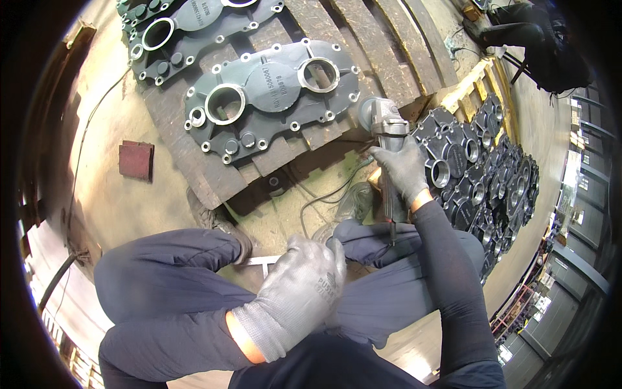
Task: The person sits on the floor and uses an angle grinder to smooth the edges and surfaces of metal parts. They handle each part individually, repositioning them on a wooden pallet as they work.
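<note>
My right hand (406, 171), in a grey glove, is wrapped round the body of an angle grinder (391, 124). The grinder's disc (369, 114) points up and left, close to the right end of a dark grey cast metal cover (275, 97). That cover lies flat on a wooden pallet (217, 175) and has two large round holes and bolt holes along its rim. Over my lap, my left hand (301, 285) shows its gloved back, with the fingers curled under. Whatever those fingers may hold is hidden.
A second cast cover (194, 23) lies beyond the first. Many similar castings (476, 168) are heaped at the right by a yellow wooden frame (476, 78). A cable (330, 194) loops near my feet. A reddish-brown pad (136, 161) lies left; a seated person (531, 39) is at upper right.
</note>
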Available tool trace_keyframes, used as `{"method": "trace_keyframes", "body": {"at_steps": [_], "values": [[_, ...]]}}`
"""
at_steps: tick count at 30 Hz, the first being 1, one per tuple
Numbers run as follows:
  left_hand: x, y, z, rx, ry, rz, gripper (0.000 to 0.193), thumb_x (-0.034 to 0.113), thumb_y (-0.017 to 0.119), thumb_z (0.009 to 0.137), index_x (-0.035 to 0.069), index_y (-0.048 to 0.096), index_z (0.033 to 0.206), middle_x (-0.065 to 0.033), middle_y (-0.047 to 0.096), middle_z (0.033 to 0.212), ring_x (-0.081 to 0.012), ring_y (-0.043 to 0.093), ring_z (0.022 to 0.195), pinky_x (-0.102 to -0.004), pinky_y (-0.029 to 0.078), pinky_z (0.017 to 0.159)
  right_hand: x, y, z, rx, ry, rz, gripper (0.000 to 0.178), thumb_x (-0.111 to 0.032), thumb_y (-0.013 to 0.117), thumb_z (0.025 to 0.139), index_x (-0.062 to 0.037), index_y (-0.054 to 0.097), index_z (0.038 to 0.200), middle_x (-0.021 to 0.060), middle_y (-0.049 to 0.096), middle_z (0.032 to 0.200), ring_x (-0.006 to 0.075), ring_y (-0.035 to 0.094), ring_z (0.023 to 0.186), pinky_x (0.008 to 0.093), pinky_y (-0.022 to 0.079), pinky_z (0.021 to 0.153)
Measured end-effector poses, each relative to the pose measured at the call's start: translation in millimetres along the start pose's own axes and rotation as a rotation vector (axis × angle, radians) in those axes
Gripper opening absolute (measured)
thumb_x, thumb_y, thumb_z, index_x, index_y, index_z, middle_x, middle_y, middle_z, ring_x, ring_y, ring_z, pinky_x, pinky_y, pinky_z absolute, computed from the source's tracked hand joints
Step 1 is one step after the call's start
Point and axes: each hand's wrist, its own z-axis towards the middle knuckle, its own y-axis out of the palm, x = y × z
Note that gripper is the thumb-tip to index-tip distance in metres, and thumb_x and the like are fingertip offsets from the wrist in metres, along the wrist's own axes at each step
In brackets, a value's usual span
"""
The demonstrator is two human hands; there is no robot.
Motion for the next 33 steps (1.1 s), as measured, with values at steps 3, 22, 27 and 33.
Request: {"method": "trace_keyframes", "body": {"at_steps": [3,22,27,33], "values": [[-2.2,5.4,1.4,0.046,-0.005,0.026,0.059,0.022,0.061,0.089,-0.007,0.055,0.140,-0.0116,0.064,0.092,-0.0249,0.064,0.088,-0.0355,0.052,0.081,-0.3,-1.2,0.1,-0.013,0.009,0.044,0.064,-0.038,0.086,0.075,0.0095,0.063,0.111,0.0288,0.072,0.105,0.0405,0.072,0.098,0.0449,0.055,0.090],[-17.0,7.0,33.3,-0.157,0.051,0.014,0.050,0.024,0.057,0.094,-0.009,0.057,0.131,-0.0133,0.065,0.091,-0.0248,0.066,0.085,-0.0365,0.050,0.080,3.8,-5.5,0.7,-0.022,-0.003,0.084,0.063,-0.037,0.085,0.078,0.0085,0.062,0.114,0.0283,0.072,0.105,0.0406,0.072,0.099,0.0449,0.056,0.089],[-20.7,11.1,39.3,-0.122,0.069,0.043,0.050,0.024,0.057,0.094,-0.010,0.057,0.130,-0.0133,0.066,0.090,-0.0248,0.066,0.085,-0.0365,0.050,0.078,3.6,-6.7,4.5,-0.034,0.038,0.017,0.064,-0.038,0.085,0.078,0.0091,0.061,0.115,0.0288,0.072,0.104,0.0413,0.072,0.098,0.0457,0.056,0.088],[-25.3,9.7,47.7,-0.175,0.045,0.018,0.047,0.022,0.056,0.094,-0.009,0.057,0.130,-0.0134,0.066,0.090,-0.0255,0.067,0.084,-0.0376,0.051,0.079,3.1,-6.2,9.6,-0.067,0.065,0.086,0.064,-0.038,0.084,0.078,0.0091,0.061,0.115,0.0300,0.072,0.107,0.0416,0.072,0.102,0.0458,0.056,0.091]]}}
